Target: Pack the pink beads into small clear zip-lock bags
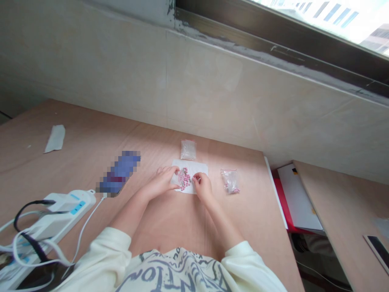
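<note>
A small pile of pink beads (185, 181) with a few darker bits among them lies on a white sheet of paper (199, 167). My left hand (164, 179) rests at the paper's left edge, thumb and fingers apart in a curve beside the beads. On the other side, my right hand (203, 185) has its thumb and fingertips pinched together over the paper's right part. Whatever is between those fingertips is too small to make out. Behind the paper lies a clear zip bag (188, 150); to the right is another clear bag (230, 181) with some pink beads at its bottom.
A phone (121, 172), its screen blurred, lies left of my arm. Nearer on the left is a white power strip (65, 213) with plugs and tangled cables. A white paper scrap (55, 138) sits farther back. Beyond the table's right edge are a red-and-white folder (296, 198) and another table (349, 202).
</note>
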Demonstrator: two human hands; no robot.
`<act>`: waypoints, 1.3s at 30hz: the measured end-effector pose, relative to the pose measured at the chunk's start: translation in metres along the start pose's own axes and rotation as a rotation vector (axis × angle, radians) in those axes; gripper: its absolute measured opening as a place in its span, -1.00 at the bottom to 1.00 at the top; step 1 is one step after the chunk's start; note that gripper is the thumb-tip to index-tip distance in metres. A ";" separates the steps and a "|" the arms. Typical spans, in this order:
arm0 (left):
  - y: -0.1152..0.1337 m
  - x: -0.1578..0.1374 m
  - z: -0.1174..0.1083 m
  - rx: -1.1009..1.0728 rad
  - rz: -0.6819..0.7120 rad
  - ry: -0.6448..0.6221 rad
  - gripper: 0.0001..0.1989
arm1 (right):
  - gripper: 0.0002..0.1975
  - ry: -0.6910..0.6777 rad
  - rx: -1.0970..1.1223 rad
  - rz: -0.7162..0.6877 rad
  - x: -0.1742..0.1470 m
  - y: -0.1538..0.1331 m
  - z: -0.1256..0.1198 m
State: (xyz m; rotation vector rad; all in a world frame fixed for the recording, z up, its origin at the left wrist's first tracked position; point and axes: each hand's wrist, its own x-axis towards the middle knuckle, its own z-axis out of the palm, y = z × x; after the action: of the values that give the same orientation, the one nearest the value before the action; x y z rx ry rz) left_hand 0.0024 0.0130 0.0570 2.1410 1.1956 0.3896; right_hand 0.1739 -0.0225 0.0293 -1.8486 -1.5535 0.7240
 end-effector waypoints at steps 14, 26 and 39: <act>0.001 0.000 0.000 0.023 -0.053 -0.001 -0.61 | -0.96 0.042 -0.150 0.075 0.003 0.003 0.020; 0.002 -0.001 -0.001 0.014 -0.051 0.014 -0.64 | -0.91 -0.067 -0.195 0.040 0.005 0.005 0.012; 0.003 0.001 0.004 -0.010 -0.040 0.026 -0.63 | -0.92 0.001 0.038 -0.011 -0.002 -0.017 0.007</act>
State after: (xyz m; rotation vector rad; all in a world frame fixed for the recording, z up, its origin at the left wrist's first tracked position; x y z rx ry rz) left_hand 0.0069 0.0117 0.0559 2.1065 1.2465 0.4063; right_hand 0.1572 -0.0212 0.0377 -1.8111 -1.5374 0.7423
